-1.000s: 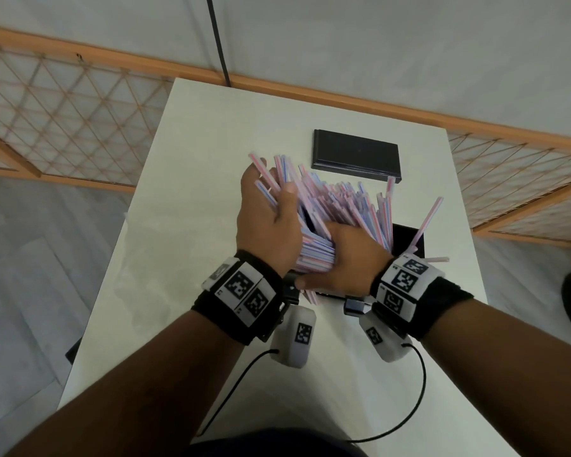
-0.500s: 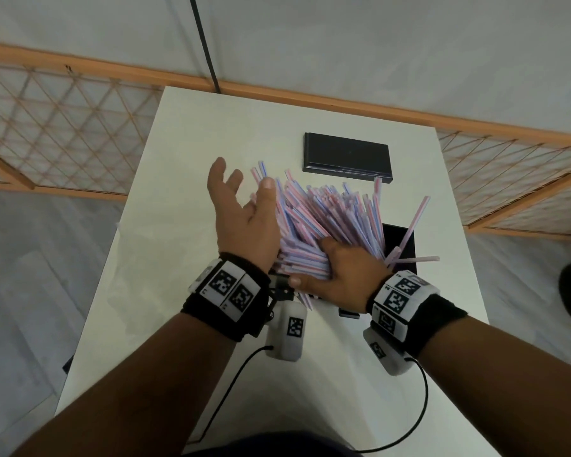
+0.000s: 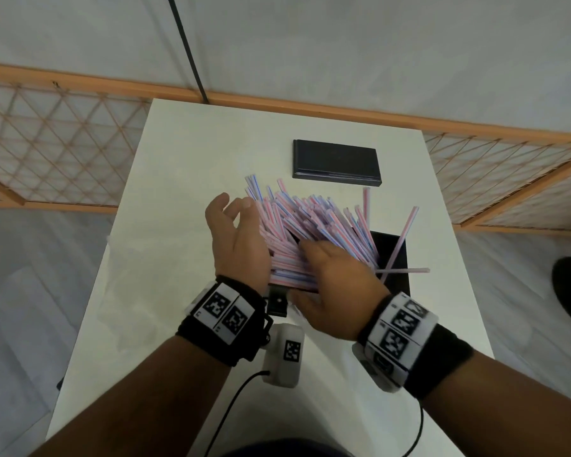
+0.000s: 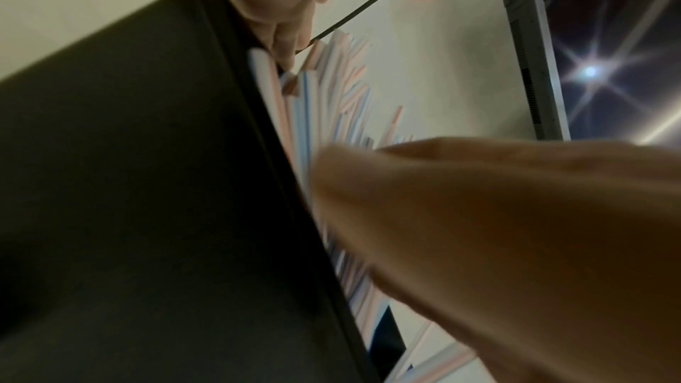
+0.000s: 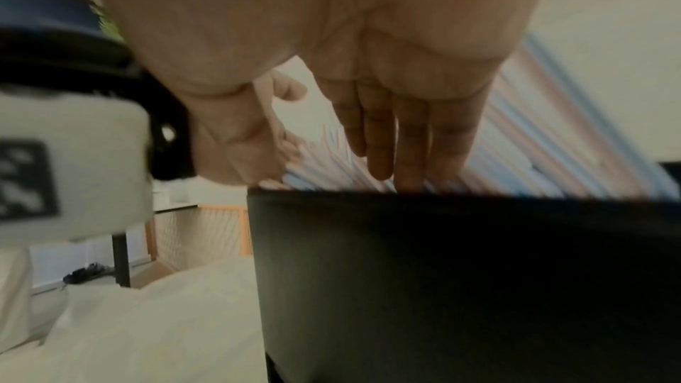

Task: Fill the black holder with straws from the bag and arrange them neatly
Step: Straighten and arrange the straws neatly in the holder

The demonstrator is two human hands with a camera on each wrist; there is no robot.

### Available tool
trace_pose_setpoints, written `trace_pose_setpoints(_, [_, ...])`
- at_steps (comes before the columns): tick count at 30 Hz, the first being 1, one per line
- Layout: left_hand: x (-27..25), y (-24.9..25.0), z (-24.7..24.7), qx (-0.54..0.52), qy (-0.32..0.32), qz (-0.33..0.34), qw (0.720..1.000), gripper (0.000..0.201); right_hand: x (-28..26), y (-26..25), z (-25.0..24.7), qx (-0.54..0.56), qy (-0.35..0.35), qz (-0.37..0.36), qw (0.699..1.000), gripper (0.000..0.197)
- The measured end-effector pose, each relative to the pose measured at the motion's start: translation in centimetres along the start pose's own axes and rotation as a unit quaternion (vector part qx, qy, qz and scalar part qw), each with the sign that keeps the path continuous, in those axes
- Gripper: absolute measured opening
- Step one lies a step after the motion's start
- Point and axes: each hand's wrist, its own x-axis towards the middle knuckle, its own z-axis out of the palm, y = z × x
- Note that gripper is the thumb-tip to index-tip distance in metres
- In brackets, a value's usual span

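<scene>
A thick bundle of pink-and-blue striped straws [image 3: 314,222] stands in the black holder [image 3: 394,255] and leans fanned out toward the left. My left hand [image 3: 236,225] stands beside the bundle's left side, its fingers loosely spread and holding nothing. My right hand [image 3: 327,272] lies flat on the near side of the straws. In the right wrist view its fingers [image 5: 405,141] run straight onto the straws [image 5: 534,127] above the holder's wall [image 5: 442,273]. Two stray straws [image 3: 406,239] stick out at the holder's right.
A flat black lid [image 3: 335,163] lies at the far end of the white table [image 3: 178,179]. A crumpled clear bag [image 3: 129,285] rests on the table's left part. Wooden lattice fencing [image 3: 47,143] runs behind and beside the table.
My left hand let go of the straw bundle, opened, and now stands against its left side. My right hand stayed pressed on the straws, which fan out more loosely.
</scene>
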Motion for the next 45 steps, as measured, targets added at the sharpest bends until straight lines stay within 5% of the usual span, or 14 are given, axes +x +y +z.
trace_pose_setpoints(9, [-0.2,-1.4,0.5,0.012,-0.021,0.035,0.999,0.071,-7.1,3.1,-1.2,-0.003,0.062,-0.004,0.998,0.026])
trace_pose_setpoints(14, [-0.1,-1.8,0.6,0.024,-0.019,0.046,0.998,0.069,-8.9,7.0,-3.4,-0.017,0.187,0.179,0.966,0.033])
trace_pose_setpoints(17, [0.1,-2.1,0.4,0.033,-0.012,0.051,0.998,0.068,-7.7,8.4,-4.5,0.043,0.167,0.287,0.942,0.047])
trace_pose_setpoints(21, [0.5,-2.4,0.3,0.039,-0.014,0.048,0.998,0.066,-5.5,8.4,-4.7,0.053,0.162,0.228,0.958,0.018])
trace_pose_setpoints(25, [0.6,-2.9,0.2,0.038,-0.021,0.050,0.998,0.061,-5.4,6.7,-7.0,0.091,0.225,0.131,0.961,0.020])
trace_pose_setpoints(32, [0.7,-2.9,0.2,0.044,-0.033,0.068,0.996,0.050,-2.1,4.9,-4.4,0.044,0.030,0.045,0.998,0.036])
trace_pose_setpoints(36, [0.6,-3.0,0.1,0.046,-0.036,0.084,0.995,0.041,-0.6,4.6,-2.3,0.003,0.016,0.013,1.000,0.032])
trace_pose_setpoints(40, [0.7,-3.0,0.0,0.049,-0.032,0.091,0.994,0.050,0.5,2.3,-2.9,-0.007,0.068,-0.006,0.998,0.030])
trace_pose_setpoints(42, [0.8,-3.0,0.1,0.043,-0.033,0.089,0.995,0.053,1.0,1.1,-3.2,0.008,0.047,-0.005,0.999,0.014])
trace_pose_setpoints(45, [0.6,-2.7,0.2,0.044,-0.032,0.082,0.995,0.060,0.1,1.3,-4.0,0.056,0.052,0.027,0.997,0.022])
